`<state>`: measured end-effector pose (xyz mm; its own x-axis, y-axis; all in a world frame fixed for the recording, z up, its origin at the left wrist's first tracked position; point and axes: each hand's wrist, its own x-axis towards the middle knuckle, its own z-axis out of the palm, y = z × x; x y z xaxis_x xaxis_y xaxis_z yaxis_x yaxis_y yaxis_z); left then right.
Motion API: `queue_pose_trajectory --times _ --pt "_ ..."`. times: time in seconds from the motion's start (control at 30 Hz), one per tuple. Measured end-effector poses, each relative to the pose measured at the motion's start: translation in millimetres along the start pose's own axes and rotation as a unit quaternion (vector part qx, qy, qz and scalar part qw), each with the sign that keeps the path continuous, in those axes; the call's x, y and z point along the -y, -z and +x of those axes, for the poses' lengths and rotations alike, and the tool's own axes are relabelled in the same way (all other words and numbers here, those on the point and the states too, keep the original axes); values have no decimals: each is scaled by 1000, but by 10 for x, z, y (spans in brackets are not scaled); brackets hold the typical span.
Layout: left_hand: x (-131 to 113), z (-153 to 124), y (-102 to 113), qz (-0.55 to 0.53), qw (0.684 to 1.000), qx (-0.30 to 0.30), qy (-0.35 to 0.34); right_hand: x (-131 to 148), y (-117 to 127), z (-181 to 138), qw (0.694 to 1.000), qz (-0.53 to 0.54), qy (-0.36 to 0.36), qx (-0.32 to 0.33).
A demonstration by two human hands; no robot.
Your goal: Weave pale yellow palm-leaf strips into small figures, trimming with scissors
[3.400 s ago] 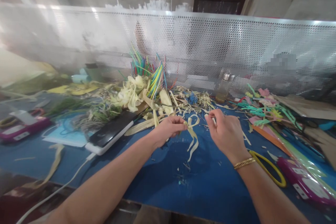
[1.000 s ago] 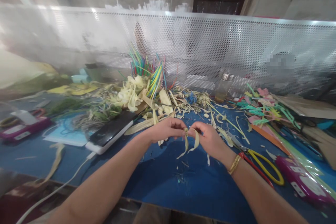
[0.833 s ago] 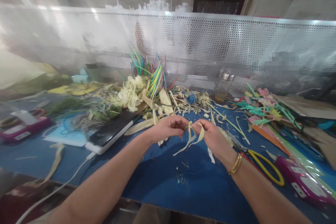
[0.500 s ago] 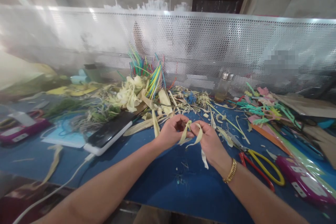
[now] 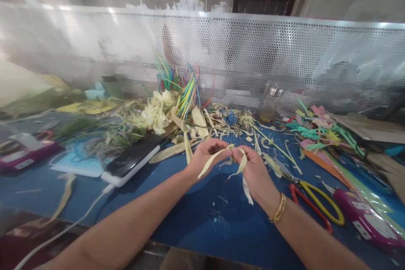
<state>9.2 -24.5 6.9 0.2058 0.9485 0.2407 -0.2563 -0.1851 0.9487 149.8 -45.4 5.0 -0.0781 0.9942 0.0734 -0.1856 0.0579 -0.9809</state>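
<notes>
My left hand (image 5: 205,156) and my right hand (image 5: 249,168) meet over the blue table (image 5: 193,215), fingertips almost touching. Between them they pinch pale, dry husk strips (image 5: 212,161), which look knotted or gathered at the fingertips. One strip trails down across my left hand. Another curls below my right fingers, and a whiter end hangs beneath my right palm. The exact join is partly hidden by the fingers. Scissors (image 5: 303,190) with one red and one yellow handle lie to the right of my right forearm, blades toward the husk scraps.
Behind my hands lies a pile of dry husks (image 5: 158,112) with coloured stems (image 5: 186,93). A phone on a white power bank (image 5: 133,160) is at left, with a cable. Glass bottle (image 5: 271,103), paper flowers (image 5: 319,122) and purple power strip (image 5: 367,215) are on the right.
The strip at my left hand now stretches down and left across the hand, where it hung shorter between the hands before. Both hands stay in nearly the same place.
</notes>
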Motion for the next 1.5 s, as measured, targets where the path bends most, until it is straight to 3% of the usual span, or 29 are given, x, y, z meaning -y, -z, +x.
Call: queue_pose_trajectory --times 0.1,0.3,0.5,0.57,0.6,0.67,0.77,0.87,0.93,1.03,1.1,1.17,1.27,1.4,1.5 --pt "-17 18 42 23 999 -13 24 25 37 28 1000 -22 17 12" --pt "-31 76 141 -4 995 -13 103 107 158 88 988 -123 70 -59" --pt "-40 73 120 -57 990 5 131 -2 211 184 997 -34 -55 -48" --pt "-50 86 135 -75 988 -4 135 16 252 208 987 -115 31 -109" --pt "-56 94 146 -82 987 -9 138 44 279 211 966 -178 112 -149" --pt "-72 109 168 -92 985 -14 145 127 331 196 882 -308 290 -207" --pt "-92 120 180 -104 982 -18 155 254 358 125 751 -442 453 -187" --pt "-98 123 180 -113 981 -29 155 305 309 43 686 -527 496 -76" --pt "-96 123 184 -116 981 -33 151 296 261 6 666 -560 493 -14" --pt "-95 124 194 -121 981 -33 147 264 212 -16 653 -583 483 20" --pt "-94 123 192 -125 981 -30 148 252 198 -17 660 -578 479 31" --pt "-90 118 182 -125 981 -31 147 246 185 -15 688 -547 475 41" --pt "-84 107 161 -117 982 -40 142 228 154 -20 773 -448 446 49" --pt "-90 89 150 -97 984 -40 141 181 113 -34 901 -280 330 25" --pt "-89 83 149 -78 986 -34 141 166 115 -25 950 -173 260 5"
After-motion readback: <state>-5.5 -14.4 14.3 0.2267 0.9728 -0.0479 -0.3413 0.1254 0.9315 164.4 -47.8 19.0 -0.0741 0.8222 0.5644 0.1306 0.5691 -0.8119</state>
